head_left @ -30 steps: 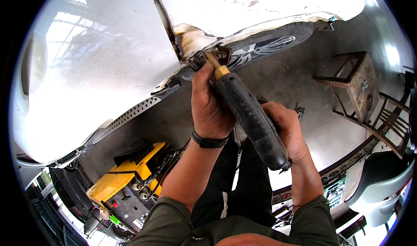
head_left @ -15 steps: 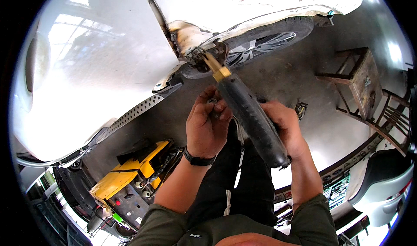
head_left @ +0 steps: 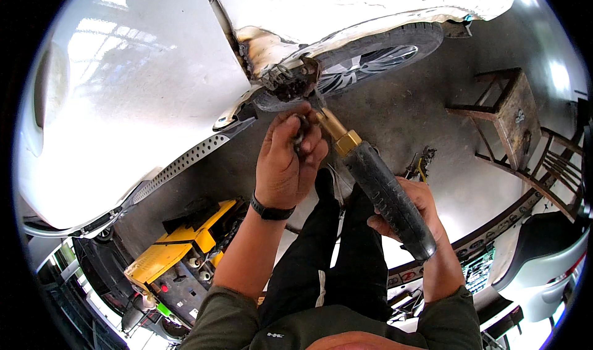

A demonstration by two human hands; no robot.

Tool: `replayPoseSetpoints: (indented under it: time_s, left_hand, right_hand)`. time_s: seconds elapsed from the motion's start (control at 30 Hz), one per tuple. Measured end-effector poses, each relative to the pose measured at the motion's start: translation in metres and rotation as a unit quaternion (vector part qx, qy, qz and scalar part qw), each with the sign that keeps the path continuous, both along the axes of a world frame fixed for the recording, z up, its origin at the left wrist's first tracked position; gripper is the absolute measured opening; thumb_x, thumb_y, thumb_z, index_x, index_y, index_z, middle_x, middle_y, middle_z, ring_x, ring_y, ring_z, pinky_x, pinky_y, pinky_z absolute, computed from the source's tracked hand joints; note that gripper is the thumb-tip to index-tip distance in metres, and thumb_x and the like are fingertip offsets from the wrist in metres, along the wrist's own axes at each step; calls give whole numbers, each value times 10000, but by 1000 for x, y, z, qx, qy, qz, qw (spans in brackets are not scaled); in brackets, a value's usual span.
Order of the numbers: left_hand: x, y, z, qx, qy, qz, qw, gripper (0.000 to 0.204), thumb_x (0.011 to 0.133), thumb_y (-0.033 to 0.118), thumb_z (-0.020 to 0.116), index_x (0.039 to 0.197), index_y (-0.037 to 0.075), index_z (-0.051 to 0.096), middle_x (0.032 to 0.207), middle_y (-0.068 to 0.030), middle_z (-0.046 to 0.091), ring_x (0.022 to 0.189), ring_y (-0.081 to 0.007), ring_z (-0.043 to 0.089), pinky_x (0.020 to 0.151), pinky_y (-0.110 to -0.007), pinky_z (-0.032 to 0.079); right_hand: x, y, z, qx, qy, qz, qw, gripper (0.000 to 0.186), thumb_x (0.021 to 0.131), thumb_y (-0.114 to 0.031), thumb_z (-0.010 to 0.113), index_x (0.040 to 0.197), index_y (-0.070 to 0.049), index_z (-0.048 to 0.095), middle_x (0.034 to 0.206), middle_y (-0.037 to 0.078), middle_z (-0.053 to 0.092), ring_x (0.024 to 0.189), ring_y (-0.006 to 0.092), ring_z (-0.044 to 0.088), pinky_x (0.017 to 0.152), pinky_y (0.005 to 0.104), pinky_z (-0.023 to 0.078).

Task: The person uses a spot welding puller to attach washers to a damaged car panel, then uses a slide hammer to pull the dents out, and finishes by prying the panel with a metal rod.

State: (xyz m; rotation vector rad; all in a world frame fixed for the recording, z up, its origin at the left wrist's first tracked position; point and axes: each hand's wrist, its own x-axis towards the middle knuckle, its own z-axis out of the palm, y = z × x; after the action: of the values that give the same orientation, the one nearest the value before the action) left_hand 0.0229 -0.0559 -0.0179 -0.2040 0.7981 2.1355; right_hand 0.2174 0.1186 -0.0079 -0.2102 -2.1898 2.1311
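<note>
My right hand (head_left: pixel 415 205) is wrapped around the thick black body of a welding gun (head_left: pixel 386 192) with a brass fitting and nozzle. Its tip points up and left, close to the fingers of my left hand (head_left: pixel 287 158). Those fingers are curled in a pinch around a small dark metal piece (head_left: pixel 301 134), mostly hidden by them. Just beyond is the scorched, torn lower corner (head_left: pixel 287 81) of a white car's panel, in front of the wheel (head_left: pixel 370 63). Bare, buckled metal (head_left: pixel 262 44) with brown burn marks shows above that corner.
A perforated side step (head_left: pixel 179 168) runs along the car at left. On the floor stands a yellow and black machine (head_left: pixel 179 245). To the right are a worn wooden stool (head_left: pixel 516 121) and a slatted wooden chair (head_left: pixel 559 164). A dark tangle with a yellow strand (head_left: pixel 423 161) lies beside my right hand.
My right hand has drawn the welding gun down and right, its nozzle leaving the damaged corner and coming beside my left fingers. My left hand has shifted slightly up and left, still pinched.
</note>
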Motion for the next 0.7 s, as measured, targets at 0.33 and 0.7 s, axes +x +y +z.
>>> replayPoseSetpoints:
  time_s: [0.33,0.7]
  left_hand:
    - [-10,32,4,94,20,-12,995,231,1051,307,567,1226,169,627,978,45,542,754,-76,462,693,-266,410]
    - [-12,35,-12,172,30,-25,984,202,1065,323,522,1116,155,623,971,29,510,761,-77,456,680,-258,405]
  right_hand:
    - [-4,-5,-6,-97,-19,16,995,323,705,-94,911,974,-69,733,926,59,741,840,199,712,729,341,545]
    - [0,-4,-10,-170,-78,27,982,373,748,-15,871,1083,-60,715,841,0,696,739,96,690,661,262,558]
